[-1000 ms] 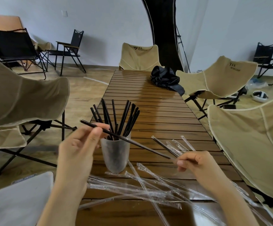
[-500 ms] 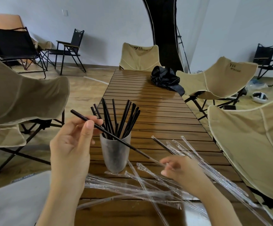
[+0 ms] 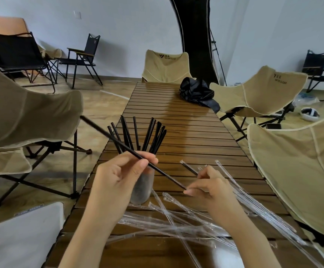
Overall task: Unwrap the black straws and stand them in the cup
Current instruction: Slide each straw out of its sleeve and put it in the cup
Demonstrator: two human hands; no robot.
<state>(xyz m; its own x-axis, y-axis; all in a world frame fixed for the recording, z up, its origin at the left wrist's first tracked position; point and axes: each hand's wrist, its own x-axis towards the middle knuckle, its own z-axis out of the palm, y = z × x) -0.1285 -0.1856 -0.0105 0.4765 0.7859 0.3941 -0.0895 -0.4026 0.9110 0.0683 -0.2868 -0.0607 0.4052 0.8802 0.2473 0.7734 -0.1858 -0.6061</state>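
A frosted cup (image 3: pixel 142 188) stands on the slatted wooden table (image 3: pixel 186 132) with several black straws (image 3: pixel 147 136) fanned out in it. My left hand (image 3: pixel 118 176), in front of the cup, pinches a bare black straw (image 3: pixel 107 134) that slants up to the left. The straw's lower end meets the fingertips of my right hand (image 3: pixel 209 188), which pinches a clear wrapper (image 3: pixel 254 206) trailing to the right. One wrapped black straw (image 3: pixel 189 168) lies on the table behind my right hand. Empty clear wrappers (image 3: pixel 176 225) are strewn at the near edge.
A black bag (image 3: pixel 198 92) lies at the table's far right. Beige folding chairs (image 3: pixel 302 171) line both sides and the far end. A grey cushion (image 3: pixel 21 235) sits at lower left. Black chairs stand by the wall.
My left hand has drawn the black straw up and left out of its wrapper, then shifted right in front of the cup. My right hand kept the wrapper and moved slightly left.
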